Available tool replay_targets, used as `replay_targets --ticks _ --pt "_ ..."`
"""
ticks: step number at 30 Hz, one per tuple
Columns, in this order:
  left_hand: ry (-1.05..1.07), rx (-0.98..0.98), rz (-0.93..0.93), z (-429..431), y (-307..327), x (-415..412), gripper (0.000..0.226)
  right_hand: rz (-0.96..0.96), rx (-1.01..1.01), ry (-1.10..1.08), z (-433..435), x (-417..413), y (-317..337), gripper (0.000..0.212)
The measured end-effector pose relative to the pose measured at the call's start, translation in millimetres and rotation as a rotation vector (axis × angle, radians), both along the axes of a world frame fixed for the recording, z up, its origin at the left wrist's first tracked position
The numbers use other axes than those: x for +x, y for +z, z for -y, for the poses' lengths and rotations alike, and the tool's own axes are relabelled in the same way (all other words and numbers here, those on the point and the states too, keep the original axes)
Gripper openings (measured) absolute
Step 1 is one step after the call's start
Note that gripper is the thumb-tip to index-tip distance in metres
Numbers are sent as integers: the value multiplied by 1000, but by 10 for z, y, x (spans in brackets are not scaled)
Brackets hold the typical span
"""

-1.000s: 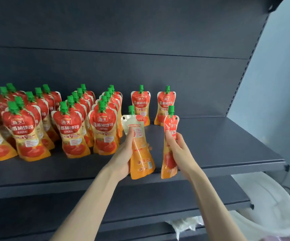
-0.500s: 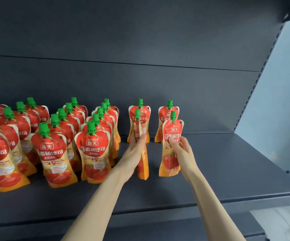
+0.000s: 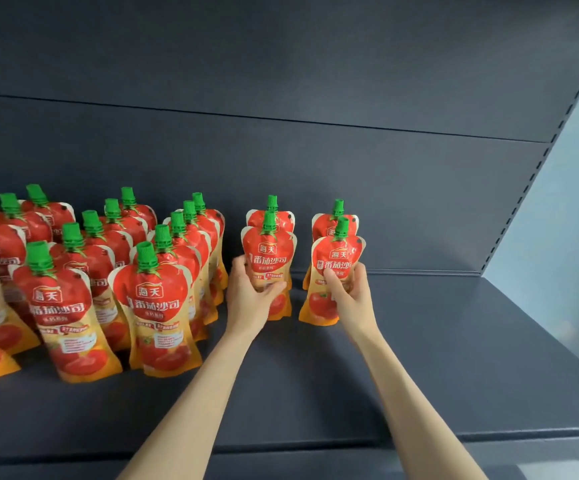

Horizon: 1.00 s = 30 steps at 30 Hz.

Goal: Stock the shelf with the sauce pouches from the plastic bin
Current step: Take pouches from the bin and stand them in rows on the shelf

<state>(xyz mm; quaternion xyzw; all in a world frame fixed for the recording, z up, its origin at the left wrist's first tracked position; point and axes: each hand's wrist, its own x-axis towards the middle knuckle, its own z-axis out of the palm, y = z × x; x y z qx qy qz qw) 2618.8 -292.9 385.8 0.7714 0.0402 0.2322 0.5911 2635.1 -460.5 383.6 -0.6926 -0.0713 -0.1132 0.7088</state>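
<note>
Head view, shelf: dark grey board, dark back panel.
Left hand: fingers and thumb curl round the left pouch at its middle.
Right hand: curls round the right pouch likewise.
Both pouches: upright, labels forward, mid-shelf, each just ahead of a back pouch; whether their bases touch the shelf is unclear.
Stocked pouches: rows on the shelf's left part.

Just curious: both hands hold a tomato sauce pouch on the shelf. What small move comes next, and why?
Probably release both. The left hand grips the left tomato sauce pouch, the right hand the right tomato sauce pouch; both stand upright, labels forward, bases seemingly on the shelf, before back-row pouches.
</note>
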Motion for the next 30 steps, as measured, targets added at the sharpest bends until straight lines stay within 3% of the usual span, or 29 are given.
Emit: replay_targets --ticks 2,5,9,17,30 --pt "-17 9 -36 -45 -89 -44 58 8 -60 30 50 -16 -76 31" --pt "16 16 -58 -71 -191 -108 56 -12 -303 29 111 -64 -214 50" --pt "71 47 -44 -43 -195 -93 48 -15 -387 -74 94 -66 -232 49" --pt "131 129 -42 -21 -252 -2 54 -36 -671 -214 129 94 -258 58" --pt "170 196 -76 0 -306 43 61 -64 -728 -234 133 158 -319 64"
